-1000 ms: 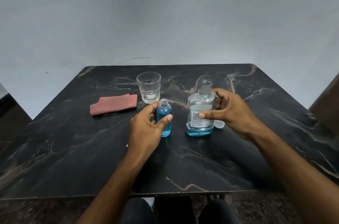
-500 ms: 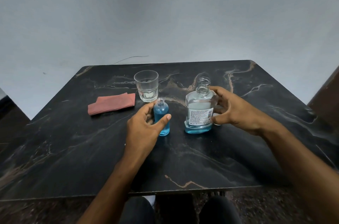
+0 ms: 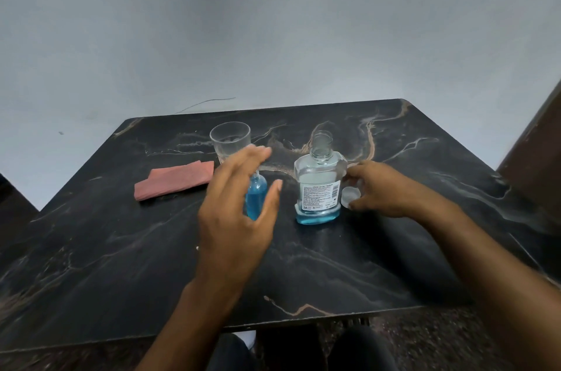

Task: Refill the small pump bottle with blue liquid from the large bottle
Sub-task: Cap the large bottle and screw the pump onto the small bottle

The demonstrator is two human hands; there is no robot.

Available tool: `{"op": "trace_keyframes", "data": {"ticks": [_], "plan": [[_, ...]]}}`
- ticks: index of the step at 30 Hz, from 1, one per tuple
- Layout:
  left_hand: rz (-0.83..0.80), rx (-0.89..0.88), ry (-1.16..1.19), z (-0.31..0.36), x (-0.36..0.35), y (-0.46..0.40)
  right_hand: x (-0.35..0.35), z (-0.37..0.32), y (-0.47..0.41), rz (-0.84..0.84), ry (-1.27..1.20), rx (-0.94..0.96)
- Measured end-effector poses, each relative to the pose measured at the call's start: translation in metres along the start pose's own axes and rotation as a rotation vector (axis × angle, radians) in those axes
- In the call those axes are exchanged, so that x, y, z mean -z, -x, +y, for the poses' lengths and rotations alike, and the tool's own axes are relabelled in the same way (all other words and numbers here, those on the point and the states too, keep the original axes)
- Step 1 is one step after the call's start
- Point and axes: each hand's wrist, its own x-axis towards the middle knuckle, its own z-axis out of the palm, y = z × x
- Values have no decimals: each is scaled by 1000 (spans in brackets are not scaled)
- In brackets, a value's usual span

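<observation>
A clear drinking glass [image 3: 230, 142] stands upright toward the far side of the black marble-patterned table [image 3: 121, 264], and just to its left lies a folded pinkish-red cloth [image 3: 174, 180], flat on the surface. Neither touches the bottles.

The small clear pump bottle [image 3: 256, 197], filled with blue liquid, stands upright near the table's middle; its top is hidden behind the fingers. The left hand [image 3: 236, 218] is spread wide in front of it, fingers extended and thumb apart, not gripping anything; it is blurred, and it covers the bottle's left side and neck. The glass sits right behind those fingertips.

To the right, well apart from the small bottle, stands the large clear flat-sided bottle [image 3: 318, 185], uncapped, with a white printed label and only a shallow layer of blue liquid at its bottom. The right hand [image 3: 382, 191] rests on the table just beside the large bottle's right side, its fingers curled around a small translucent white cap [image 3: 350, 197], which sits low near the bottle's base. Whether the cap is lifted or resting on the table cannot be told.

The tabletop is dark with pale and tan veins, its near edge above the person's dark-clad knees. Behind it rises a plain grey wall [image 3: 273, 21] with a thin hairline mark, and a dark brown panel [image 3: 540, 139] shows at the right edge.
</observation>
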Motion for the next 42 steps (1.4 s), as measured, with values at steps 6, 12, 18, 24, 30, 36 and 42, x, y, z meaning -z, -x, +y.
{"op": "trace_keyframes", "data": {"ticks": [6, 12, 18, 24, 30, 36, 42], "plan": [[-250, 402, 338, 30, -28, -28, 1, 5, 2, 106, -58, -73], [-362, 584, 285, 26, -57, -36, 37, -6, 10, 393, -429, -63], [-306, 678, 298, 25, -65, -28, 63, -27, 14, 351, -337, 94], [-322, 730, 341, 23, -67, -31, 78, -40, 14, 324, -192, 146], [-320, 742, 351, 22, -67, -31, 84, -49, 14, 278, -84, 238], [-331, 748, 345, 22, -67, -32, 92, -53, 9, 252, -280, 262], [-333, 746, 348, 23, -66, -32, 99, -61, 6, 96, -190, 317]]}}
